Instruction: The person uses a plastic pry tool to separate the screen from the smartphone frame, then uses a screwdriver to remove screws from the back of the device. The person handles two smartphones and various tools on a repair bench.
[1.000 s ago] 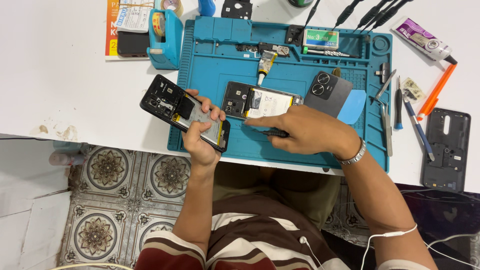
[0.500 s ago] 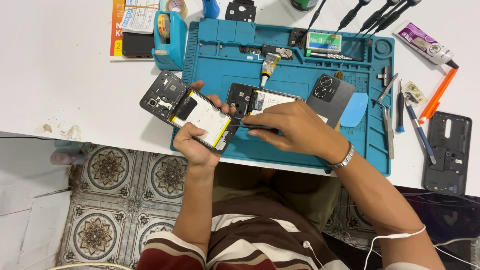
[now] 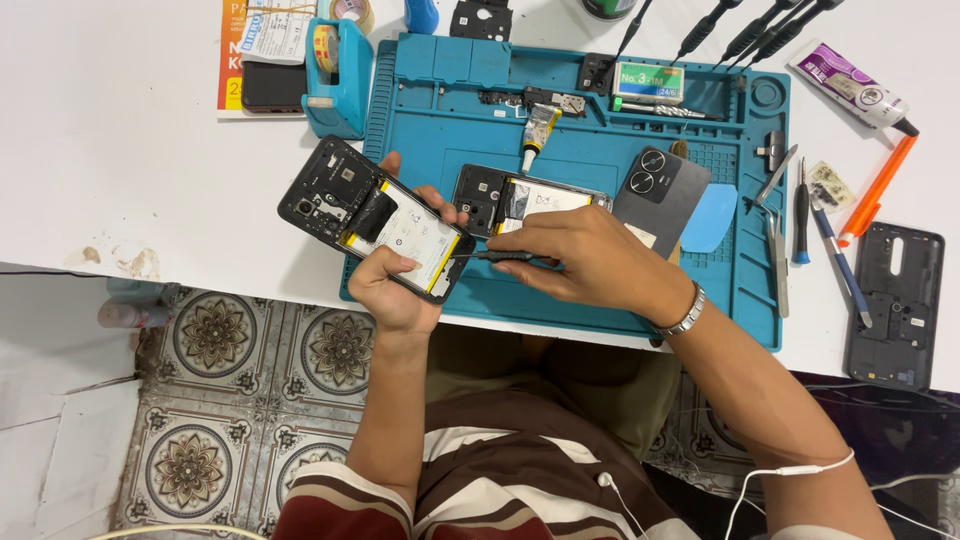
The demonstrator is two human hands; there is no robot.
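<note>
Head view: the left hand (image 3: pixel 398 285) holds an opened smartphone (image 3: pixel 375 220), back cover off, its battery (image 3: pixel 405 236) and black inner frame facing up. The fingers wrap under the near end and the thumb lies across the lower face. A second ago this phone lay lower and nearer the mat's left edge; now it is lifted and tilted, its camera end pointing far-left over the white table (image 3: pixel 120 150), its near end close to the other hand.

The right hand (image 3: pixel 590 262) is closed in a pinch around a thin black screwdriver (image 3: pixel 495 256), whose tip now meets the near-right corner of the held phone. Earlier that hand rested over the middle of the mat, with the tool not at the phone. So the work seems to have passed from positioning to acting on that corner, though I cannot tell whether the tip sits in a screw.

On the blue repair mat (image 3: pixel 600 150), just beyond the right hand, lies a second opened phone (image 3: pixel 525 197), unmoved, and right of it a grey back cover (image 3: pixel 660 195) with a blue pick (image 3: pixel 710 215). Tweezers (image 3: pixel 775 215) and more tools lie at the right; a tape dispenser (image 3: pixel 335 70) stands far-left.
</note>
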